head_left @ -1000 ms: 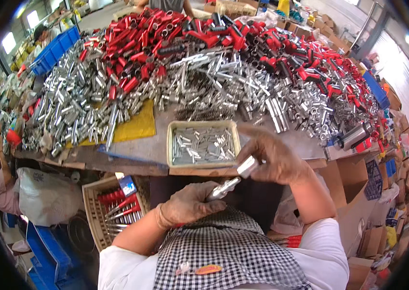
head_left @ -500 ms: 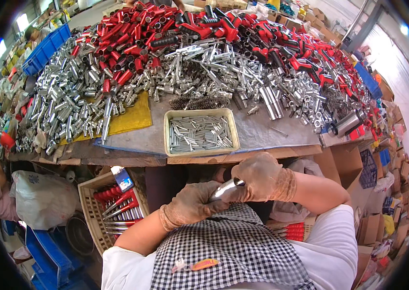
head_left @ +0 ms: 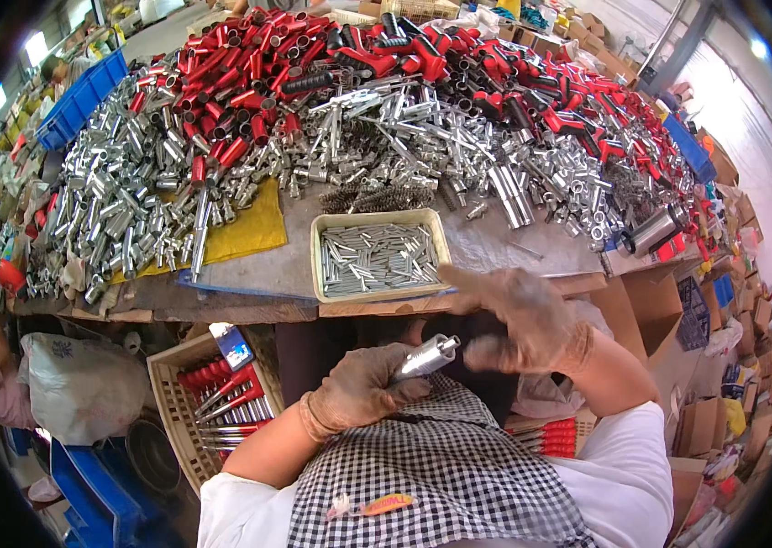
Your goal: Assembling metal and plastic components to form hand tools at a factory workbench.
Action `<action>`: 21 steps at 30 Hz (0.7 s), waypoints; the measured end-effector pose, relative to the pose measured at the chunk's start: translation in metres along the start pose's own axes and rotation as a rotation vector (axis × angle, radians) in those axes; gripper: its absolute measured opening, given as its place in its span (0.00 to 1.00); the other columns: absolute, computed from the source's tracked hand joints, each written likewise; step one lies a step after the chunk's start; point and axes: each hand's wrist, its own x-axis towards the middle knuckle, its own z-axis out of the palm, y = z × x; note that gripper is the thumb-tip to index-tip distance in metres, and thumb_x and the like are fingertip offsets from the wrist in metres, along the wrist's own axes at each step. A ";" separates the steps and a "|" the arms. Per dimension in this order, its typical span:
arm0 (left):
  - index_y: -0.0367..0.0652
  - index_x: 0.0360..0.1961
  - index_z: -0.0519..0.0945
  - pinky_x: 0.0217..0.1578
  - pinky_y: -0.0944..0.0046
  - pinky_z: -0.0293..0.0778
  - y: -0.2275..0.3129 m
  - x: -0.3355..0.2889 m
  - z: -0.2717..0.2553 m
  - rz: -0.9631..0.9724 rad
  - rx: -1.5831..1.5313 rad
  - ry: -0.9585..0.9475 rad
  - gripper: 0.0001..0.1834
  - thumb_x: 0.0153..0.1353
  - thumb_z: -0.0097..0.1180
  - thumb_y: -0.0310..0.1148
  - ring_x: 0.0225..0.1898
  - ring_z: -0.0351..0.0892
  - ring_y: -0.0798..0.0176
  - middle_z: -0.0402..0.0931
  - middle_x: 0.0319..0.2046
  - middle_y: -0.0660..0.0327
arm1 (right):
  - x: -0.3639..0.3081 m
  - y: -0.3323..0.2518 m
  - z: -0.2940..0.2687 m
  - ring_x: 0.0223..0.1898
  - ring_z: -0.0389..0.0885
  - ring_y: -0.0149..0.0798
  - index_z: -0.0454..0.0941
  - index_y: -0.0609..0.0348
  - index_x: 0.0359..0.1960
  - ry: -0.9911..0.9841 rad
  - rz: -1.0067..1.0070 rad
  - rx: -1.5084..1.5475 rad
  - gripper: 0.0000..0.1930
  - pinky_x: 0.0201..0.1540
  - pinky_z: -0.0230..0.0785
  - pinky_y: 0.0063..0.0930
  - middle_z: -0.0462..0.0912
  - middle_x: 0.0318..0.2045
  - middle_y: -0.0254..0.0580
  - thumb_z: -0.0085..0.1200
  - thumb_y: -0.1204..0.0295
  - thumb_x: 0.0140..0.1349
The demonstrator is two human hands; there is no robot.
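My left hand [head_left: 363,388], in a worn work glove, is closed around a silver metal cylinder [head_left: 426,357] with a narrower stem at its tip. The cylinder points up and to the right, over my lap. My right hand [head_left: 523,315], gloved too, is apart from it with fingers stretched toward the table edge and nothing visible in them; motion blurs it slightly. Beyond both hands, at the table's front edge, sits a cream tray [head_left: 316,260] of short metal pins [head_left: 377,256].
Heaped on the table are silver metal parts [head_left: 121,183], red tubes [head_left: 258,64] and red-and-black handles [head_left: 504,68]. A yellow cloth [head_left: 253,219] lies left of the tray. Below the edge stand a cream crate [head_left: 167,402] of red-handled tools and an open cardboard box [head_left: 651,306].
My right hand has come away from the cylinder, moving right and opening out. The cylinder's stemmed tip now shows; my left hand keeps its hold.
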 end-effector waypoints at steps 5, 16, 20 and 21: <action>0.40 0.48 0.76 0.35 0.64 0.73 0.015 0.003 -0.002 0.015 0.090 -0.070 0.23 0.57 0.62 0.44 0.31 0.78 0.65 0.78 0.29 0.56 | -0.004 0.003 0.006 0.25 0.82 0.44 0.68 0.60 0.59 -0.016 -0.301 0.164 0.29 0.28 0.72 0.38 0.81 0.22 0.43 0.57 0.59 0.58; 0.40 0.46 0.77 0.35 0.63 0.72 0.019 0.005 -0.003 -0.123 0.077 -0.071 0.22 0.58 0.61 0.45 0.30 0.77 0.62 0.77 0.28 0.56 | -0.011 0.005 0.007 0.23 0.81 0.45 0.71 0.62 0.56 -0.239 -0.095 0.144 0.32 0.26 0.72 0.34 0.79 0.19 0.40 0.56 0.51 0.56; 0.40 0.48 0.76 0.35 0.64 0.72 0.014 0.006 -0.004 -0.053 0.112 -0.086 0.21 0.59 0.61 0.42 0.30 0.77 0.62 0.78 0.30 0.57 | -0.005 -0.003 0.005 0.23 0.80 0.44 0.70 0.61 0.57 -0.113 -0.139 0.181 0.30 0.25 0.72 0.35 0.79 0.20 0.39 0.60 0.60 0.54; 0.40 0.48 0.76 0.35 0.64 0.72 0.014 0.007 -0.003 -0.052 0.111 -0.091 0.21 0.59 0.61 0.42 0.30 0.77 0.62 0.78 0.30 0.57 | -0.003 0.003 0.021 0.22 0.80 0.44 0.70 0.61 0.57 -0.007 -0.323 0.174 0.30 0.25 0.72 0.35 0.79 0.20 0.39 0.60 0.61 0.54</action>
